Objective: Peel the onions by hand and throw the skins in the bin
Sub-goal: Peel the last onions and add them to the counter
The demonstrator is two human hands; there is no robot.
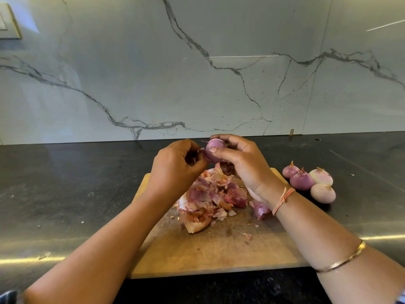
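Note:
My right hand (238, 163) grips a small purple onion (215, 150) above the far end of a wooden cutting board (219, 249). The thumb lies across the onion's front. My left hand (175, 165) is just left of it, fingers curled and pinching a piece of skin that still hangs at the onion's side. A heap of pink and brown onion skins (210, 200) lies on the board below both hands. No bin is in view.
Several peeled onions (309, 183) sit together on the dark counter (65, 183) right of the board. A marble-patterned wall (197, 73) stands behind the counter. Small skin flakes are scattered on the board's near half.

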